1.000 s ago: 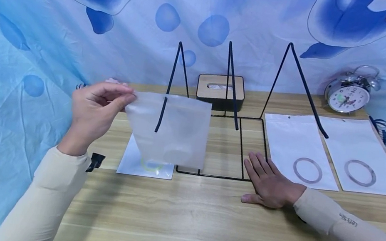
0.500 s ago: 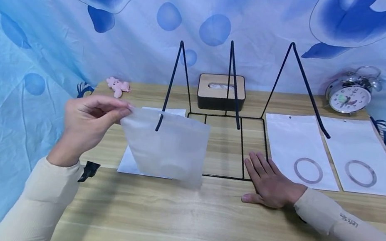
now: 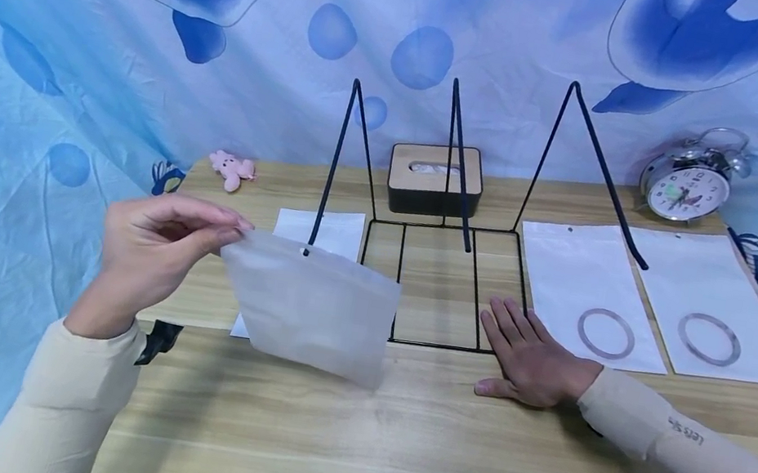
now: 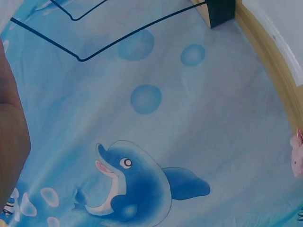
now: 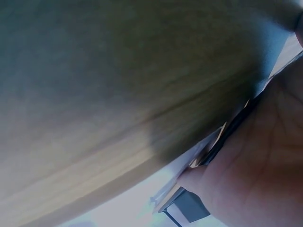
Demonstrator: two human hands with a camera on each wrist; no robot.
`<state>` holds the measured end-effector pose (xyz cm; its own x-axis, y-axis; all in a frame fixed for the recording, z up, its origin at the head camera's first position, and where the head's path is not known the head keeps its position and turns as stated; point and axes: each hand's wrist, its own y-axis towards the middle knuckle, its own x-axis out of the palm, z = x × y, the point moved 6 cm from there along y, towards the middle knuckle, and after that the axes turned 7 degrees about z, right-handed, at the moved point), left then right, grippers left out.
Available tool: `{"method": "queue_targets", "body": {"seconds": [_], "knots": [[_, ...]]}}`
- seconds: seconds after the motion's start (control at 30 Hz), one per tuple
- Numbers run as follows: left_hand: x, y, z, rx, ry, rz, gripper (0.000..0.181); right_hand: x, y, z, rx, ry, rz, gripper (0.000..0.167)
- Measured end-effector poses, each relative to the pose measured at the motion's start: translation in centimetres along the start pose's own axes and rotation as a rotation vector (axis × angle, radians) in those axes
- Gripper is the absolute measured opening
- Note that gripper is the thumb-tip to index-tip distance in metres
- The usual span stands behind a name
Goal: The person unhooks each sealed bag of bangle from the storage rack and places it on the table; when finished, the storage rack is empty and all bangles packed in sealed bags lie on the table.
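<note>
My left hand (image 3: pixel 149 254) pinches the upper left corner of a translucent white plastic bag (image 3: pixel 309 304). A small hole in the bag's top edge lies at the tip of the leftmost prong of a black wire rack (image 3: pixel 477 297); whether the tip still passes through it I cannot tell. Flat on the rack's right base and the wood, my right hand (image 3: pixel 537 365) rests with straight fingers. The bag partly covers a white bag (image 3: pixel 342 235) lying on the table. In the left wrist view only part of the left hand (image 4: pixel 12 137) shows; the right wrist view shows the right palm (image 5: pixel 265 165).
Two white bags, a nearer one (image 3: pixel 588 278) and a far right one (image 3: pixel 719 299), each showing a ring, lie right of the rack. Behind stand a tissue box (image 3: pixel 432 183), an alarm clock (image 3: pixel 687 190) and a pink toy (image 3: pixel 232 169). The wooden table (image 3: pixel 375 451) stretches in front.
My left hand has moved down and left with the bag. The bag's hole has slid along the left prong to its tip. My right hand has stayed put.
</note>
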<state>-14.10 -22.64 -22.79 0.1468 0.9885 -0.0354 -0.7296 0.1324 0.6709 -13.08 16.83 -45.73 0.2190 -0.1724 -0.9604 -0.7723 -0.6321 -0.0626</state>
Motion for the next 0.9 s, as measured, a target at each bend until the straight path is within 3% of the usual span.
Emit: {"method": "queue_targets", "body": {"seconds": [0.27, 0.7, 0.83, 0.9], "knots": [[-1.4, -0.5, 0.2, -0.009, -0.06, 0.047, 0.009, 0.5, 0.0, 0.5, 0.011, -0.022, -0.006, 0.103], [-6.6, -3.4, 0.4, -0.137, -0.06, 0.211, 0.013, 0.5, 0.1, 0.3, 0.018, -0.038, -0.013, 0.103], [-9.2, -4.1, -0.1, -0.244, 0.066, 0.285, 0.014, 0.5, 0.2, 0.3, 0.023, -0.035, -0.038, 0.104], [-10.8, -4.4, -0.7, -0.335, 0.189, 0.331, 0.014, 0.6, 0.2, 0.3, 0.019, -0.038, -0.038, 0.104]]}}
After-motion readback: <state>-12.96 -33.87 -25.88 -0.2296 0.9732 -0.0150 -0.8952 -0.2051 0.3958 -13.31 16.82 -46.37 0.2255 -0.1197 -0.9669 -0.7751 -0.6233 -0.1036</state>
